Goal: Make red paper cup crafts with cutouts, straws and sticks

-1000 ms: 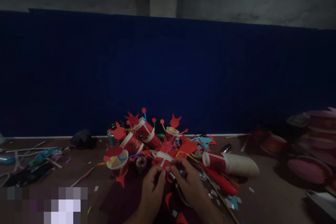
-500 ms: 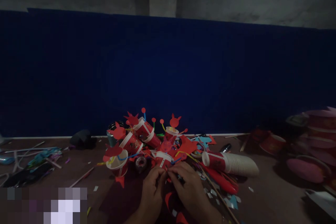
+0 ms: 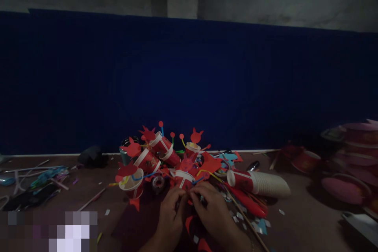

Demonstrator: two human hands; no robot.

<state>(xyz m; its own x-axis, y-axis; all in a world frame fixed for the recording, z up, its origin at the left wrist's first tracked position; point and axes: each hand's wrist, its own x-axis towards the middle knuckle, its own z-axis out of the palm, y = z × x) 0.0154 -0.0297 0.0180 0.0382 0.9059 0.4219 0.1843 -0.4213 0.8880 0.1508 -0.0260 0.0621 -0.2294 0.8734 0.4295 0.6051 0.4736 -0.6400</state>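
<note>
A red paper cup (image 3: pixel 184 180) with a white rim stands at the middle front, bearing a red paper head and a blue straw arm. Right before its lower side, my left hand (image 3: pixel 171 210) and my right hand (image 3: pixel 211 206) come together, both closed in a pinch. Their fingertips nearly meet; whatever lies between them is too small and dark to tell. Behind and left are several more decorated cups, among them a tipped cup (image 3: pixel 147 160) and an open cup (image 3: pixel 131 185) with a straw and red paper. Red paper cutouts (image 3: pixel 191 223) lie between my forearms.
A stack of paper cups (image 3: pixel 261 183) lies on its side at the right, beside a red glossy object (image 3: pixel 249 201) and a long thin stick (image 3: pixel 248 222). Paper scraps dot the brown table (image 3: pixel 298 220). A tape roll (image 3: pixel 158 182) sits left. A blue partition (image 3: pixel 189 82) rises behind.
My fingertips have shifted very slightly while staying pinched before the cup. The rest of the table looks the same.
</note>
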